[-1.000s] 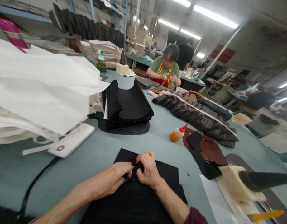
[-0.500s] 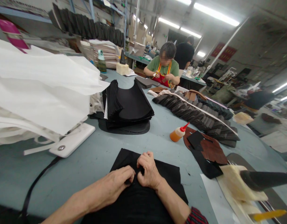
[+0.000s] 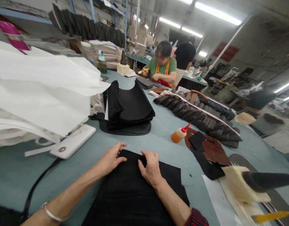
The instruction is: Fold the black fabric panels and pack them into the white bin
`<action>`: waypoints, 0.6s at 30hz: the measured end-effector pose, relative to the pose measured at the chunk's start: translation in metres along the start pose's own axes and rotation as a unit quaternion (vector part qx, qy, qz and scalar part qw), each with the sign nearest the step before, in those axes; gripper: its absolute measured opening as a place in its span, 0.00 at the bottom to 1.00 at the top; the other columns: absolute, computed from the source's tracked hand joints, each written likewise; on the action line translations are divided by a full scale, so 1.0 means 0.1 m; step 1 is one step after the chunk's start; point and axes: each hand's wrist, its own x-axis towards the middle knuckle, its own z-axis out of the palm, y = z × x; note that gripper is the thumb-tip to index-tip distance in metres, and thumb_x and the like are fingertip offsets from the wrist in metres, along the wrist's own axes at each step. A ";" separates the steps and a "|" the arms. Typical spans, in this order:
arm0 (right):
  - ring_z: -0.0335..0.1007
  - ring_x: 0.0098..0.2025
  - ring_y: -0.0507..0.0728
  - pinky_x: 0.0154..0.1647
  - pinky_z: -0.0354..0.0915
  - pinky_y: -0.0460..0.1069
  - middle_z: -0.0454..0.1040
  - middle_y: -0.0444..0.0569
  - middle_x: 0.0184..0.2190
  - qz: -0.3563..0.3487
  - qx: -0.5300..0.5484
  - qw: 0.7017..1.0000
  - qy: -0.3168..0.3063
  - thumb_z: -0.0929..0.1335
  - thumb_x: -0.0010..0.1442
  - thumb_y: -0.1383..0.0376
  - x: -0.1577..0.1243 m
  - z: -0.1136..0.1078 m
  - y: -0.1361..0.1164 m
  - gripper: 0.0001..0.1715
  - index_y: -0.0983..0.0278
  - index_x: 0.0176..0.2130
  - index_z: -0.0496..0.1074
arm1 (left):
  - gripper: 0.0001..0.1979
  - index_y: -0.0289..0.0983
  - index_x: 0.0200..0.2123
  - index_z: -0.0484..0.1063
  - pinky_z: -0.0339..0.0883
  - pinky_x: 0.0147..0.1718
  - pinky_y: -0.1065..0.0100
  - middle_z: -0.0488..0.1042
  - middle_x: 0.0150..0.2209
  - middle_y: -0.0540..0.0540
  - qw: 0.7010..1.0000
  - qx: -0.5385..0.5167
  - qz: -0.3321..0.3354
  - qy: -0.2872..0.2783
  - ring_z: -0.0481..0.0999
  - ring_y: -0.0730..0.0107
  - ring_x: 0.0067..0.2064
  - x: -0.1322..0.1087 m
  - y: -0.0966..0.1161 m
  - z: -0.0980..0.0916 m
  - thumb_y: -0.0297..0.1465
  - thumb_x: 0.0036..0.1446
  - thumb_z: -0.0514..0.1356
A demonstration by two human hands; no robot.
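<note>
A black sheet of fabric point(image 3: 132, 188) lies in front of me, its far edge running across the table. At its far left corner is my left hand point(image 3: 113, 158), thumb and fingers apart, touching or just above the edge. My right hand point(image 3: 149, 166) rests on the fabric near the middle of the far edge, with fingers bent and thumb spread away from them. Neither hand is closed on the fabric. Beyond my hands a stack of curved black pieces point(image 3: 135, 105) sits on a dark flat piece.
On the left are white sheets point(image 3: 45, 91) and a white device point(image 3: 73, 141) with a black cord. To the right stand a glue bottle point(image 3: 179, 135), brown leather point(image 3: 212, 149), a row of dark pieces point(image 3: 198, 113) and a black cone on a yellowish block point(image 3: 243, 185). A co-worker point(image 3: 162, 64) sits across.
My left hand has moved away to the fabric's far left corner and opened. My right hand has loosened its fingers and spread its thumb. The fabric between them now lies flatter.
</note>
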 end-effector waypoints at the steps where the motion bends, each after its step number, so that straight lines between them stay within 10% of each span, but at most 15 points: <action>1: 0.67 0.41 0.59 0.46 0.57 0.56 0.73 0.53 0.38 0.002 0.003 1.000 0.002 0.66 0.59 0.67 0.01 0.01 0.01 0.19 0.67 0.51 0.66 | 0.23 0.37 0.52 0.60 0.70 0.42 0.63 0.74 0.41 0.46 1.000 0.005 0.012 0.003 0.75 0.67 0.39 0.05 -0.02 0.01 0.34 0.53 0.59; 9: 0.66 0.39 0.55 0.41 0.57 0.52 0.72 0.48 0.34 -0.034 0.032 0.999 0.014 0.64 0.62 0.73 0.01 0.04 0.11 0.11 0.62 0.40 0.74 | 0.08 0.40 0.35 0.73 0.64 0.42 0.64 0.73 0.36 0.48 0.982 0.121 0.143 -0.030 0.72 0.67 0.40 0.15 -0.12 -0.21 0.33 0.60 0.54; 18: 0.63 0.37 0.56 0.37 0.60 0.51 0.70 0.50 0.33 -0.045 0.035 0.998 0.000 0.61 0.64 0.73 0.00 0.09 0.17 0.15 0.63 0.41 0.75 | 0.14 0.39 0.45 0.73 0.68 0.42 0.65 0.74 0.39 0.45 0.890 0.333 0.309 0.031 0.71 0.69 0.41 -0.01 -0.25 -0.21 0.26 0.63 0.49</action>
